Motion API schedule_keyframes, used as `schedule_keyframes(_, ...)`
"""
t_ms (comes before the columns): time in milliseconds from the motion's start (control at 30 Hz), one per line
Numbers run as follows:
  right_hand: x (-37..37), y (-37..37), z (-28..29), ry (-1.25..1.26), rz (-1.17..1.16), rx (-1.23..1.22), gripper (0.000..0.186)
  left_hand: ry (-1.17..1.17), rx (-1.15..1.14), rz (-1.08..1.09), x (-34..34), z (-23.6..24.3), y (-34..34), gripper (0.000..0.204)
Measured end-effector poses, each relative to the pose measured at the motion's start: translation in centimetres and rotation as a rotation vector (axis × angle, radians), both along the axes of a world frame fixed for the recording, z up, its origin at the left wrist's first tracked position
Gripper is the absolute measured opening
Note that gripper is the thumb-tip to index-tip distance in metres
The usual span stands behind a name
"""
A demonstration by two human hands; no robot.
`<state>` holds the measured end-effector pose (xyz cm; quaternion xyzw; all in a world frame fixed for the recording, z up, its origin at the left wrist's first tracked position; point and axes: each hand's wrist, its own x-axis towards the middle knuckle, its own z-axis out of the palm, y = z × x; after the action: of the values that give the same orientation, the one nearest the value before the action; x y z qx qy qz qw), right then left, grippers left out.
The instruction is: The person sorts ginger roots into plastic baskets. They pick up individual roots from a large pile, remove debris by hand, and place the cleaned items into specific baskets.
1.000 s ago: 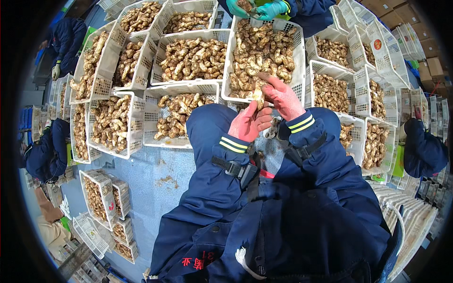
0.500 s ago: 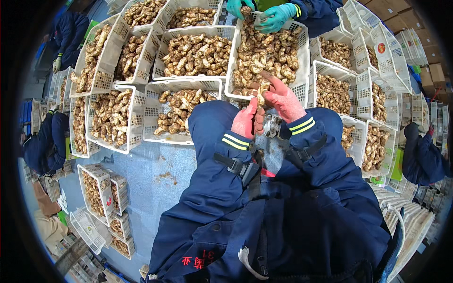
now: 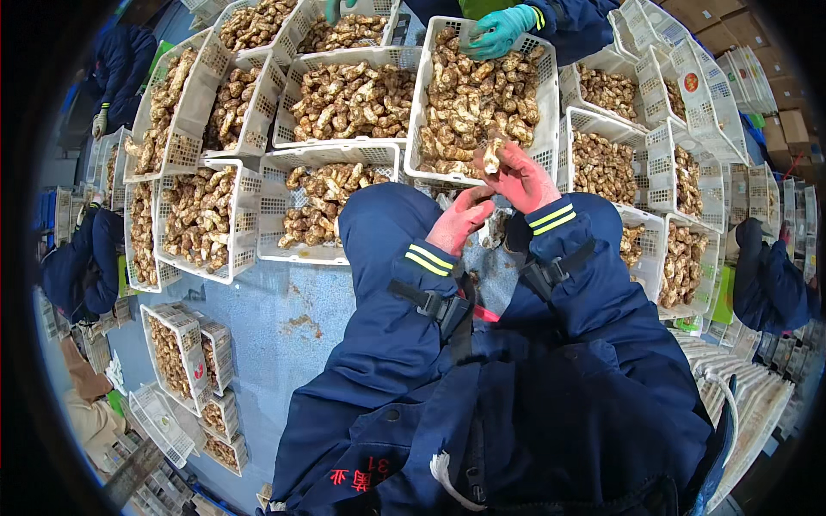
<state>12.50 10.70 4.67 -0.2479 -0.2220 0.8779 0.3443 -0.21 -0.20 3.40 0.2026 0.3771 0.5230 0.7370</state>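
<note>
My right hand, in a pink glove, pinches a soil-stained mushroom with a pale stem above the near edge of a white crate. Just left of it and lower, my left hand, also pink-gloved, is closed with its fingers curled; what they hold, if anything, is hidden. The white crate is heaped with brown and cream mushrooms. At its far side, a co-worker's teal-gloved hand rests on the heap.
More mushroom-filled crates stand to the left and right. Stacked crates stand on the blue floor at lower left. Other people in dark blue are at the sides. A stack of pale crates lies at my right.
My right hand has lifted the mushroom slightly up and right, away from my left hand, which has turned. The co-worker's other hand has moved left, away from the crate.
</note>
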Motion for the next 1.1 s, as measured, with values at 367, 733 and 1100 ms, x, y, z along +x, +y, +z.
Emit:
schedule_keyframes(367,-1.5,-1.4,3.9,-0.266,0.059,0.185,0.054,-0.197,-0.184,0.067,-0.7,-0.3,0.5,0.049)
schedule_keyframes(733,-1.1,-1.2,2.8,-0.069,0.294,0.213,0.066,-0.674,-0.105,-0.056,-1.9,0.1,0.1,0.045)
schedule_keyframes(1100,-2.4,-1.6,3.1,-0.173,0.142,0.192,0.052,-0.497,-0.204,-0.057,-1.9,-0.5,0.2,0.032)
